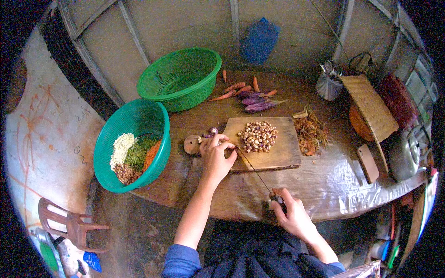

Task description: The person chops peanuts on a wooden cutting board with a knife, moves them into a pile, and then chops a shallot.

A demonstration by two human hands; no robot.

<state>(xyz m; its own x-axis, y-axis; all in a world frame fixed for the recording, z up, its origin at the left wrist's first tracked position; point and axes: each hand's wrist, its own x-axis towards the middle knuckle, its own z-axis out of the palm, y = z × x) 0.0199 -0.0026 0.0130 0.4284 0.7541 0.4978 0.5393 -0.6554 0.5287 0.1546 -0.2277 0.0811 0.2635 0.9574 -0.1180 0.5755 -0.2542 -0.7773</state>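
Observation:
My right hand (290,213) is closed around the dark handle of a knife (255,170), below the board at the table's front edge. The blade points up and left, its tip end by my left fingers. My left hand (218,156) is at the left edge of the wooden cutting board (278,160), thumb and fingertips close together near the blade; whether they pinch something small, I cannot tell. A pile of diced purple-skinned vegetable (258,136) lies on the board. Just left of my left hand are a round brown piece (192,144) and a small purple piece (212,131).
A teal basket (104,163) holds chopped vegetables at left, beside a green basket (180,99). Carrots (236,87) and purple eggplants (259,106) lie behind the board, peelings (311,135) right of it. Farther right are a phone (367,164), a kettle (403,156) and a utensil holder (328,87).

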